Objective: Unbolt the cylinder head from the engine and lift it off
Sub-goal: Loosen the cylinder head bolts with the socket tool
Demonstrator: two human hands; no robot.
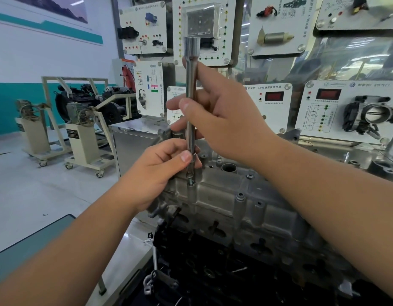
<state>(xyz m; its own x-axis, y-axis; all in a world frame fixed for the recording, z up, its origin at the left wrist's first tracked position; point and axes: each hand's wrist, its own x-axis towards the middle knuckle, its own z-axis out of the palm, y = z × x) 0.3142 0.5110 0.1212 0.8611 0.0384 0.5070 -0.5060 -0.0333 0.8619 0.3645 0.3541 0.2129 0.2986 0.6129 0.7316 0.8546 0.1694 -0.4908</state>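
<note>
Still unbolting: my right hand (222,120) grips the long socket bar (190,96) upright, left hand (160,171) pinches its tip onto a bolt (190,181) at the cylinder head (235,202) near corner (head still seated on engine), next needs straight seating, then turning.

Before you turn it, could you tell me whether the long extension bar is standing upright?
Upright: the extension bar stands near-vertical over the cylinder head, right hand gripping mid-shaft, left hand pinching its base.

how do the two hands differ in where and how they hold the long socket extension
The right hand wraps the long socket extension mid-shaft, fingers curled round it; the left hand pinches its lower end just above the cylinder head. The right sits higher, the left lower. Both have a grip on the same upright tool.
</note>
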